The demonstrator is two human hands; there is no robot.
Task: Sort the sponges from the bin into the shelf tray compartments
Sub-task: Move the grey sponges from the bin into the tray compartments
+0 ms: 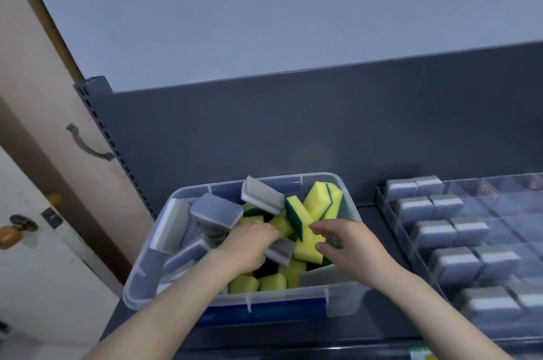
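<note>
Both forearms enter from the bottom edge of the head view and converge over the bin (141,280). It is a clear plastic tub standing on the grey shelf (368,212), left of the tray (382,203).

Left hand (249,245): palm down, fingers curled into the pile. A grey sponge (279,252) lies just under its thumb side and a yellow piece touches its fingertips. I cannot tell which of the two, if either, it grips.

Right hand (349,248): fingers and thumb are curved round the right edge of a yellow-green sponge (307,237) that stands tilted in the middle of the bin. I read this as a grip on that sponge.

Bin contents: loose grey sponges (216,209) crowd the left side; yellow-green ones fill the centre and right. The tray's left columns hold sorted grey sponges (435,231) in paired rows. Glare hides what the compartments (470,201) further right contain.

Step in hand, in my judgement: selection and pick-up inside the bin. Progress is partial, with much stock left to sort.

The next move calls for a firm pinch across the foam and a straight lift clear of the bin's rim. The sponge then goes rightward to a compartment matching its colour. Neighbouring sponges lean on the chosen one and may drag out with it.
</note>
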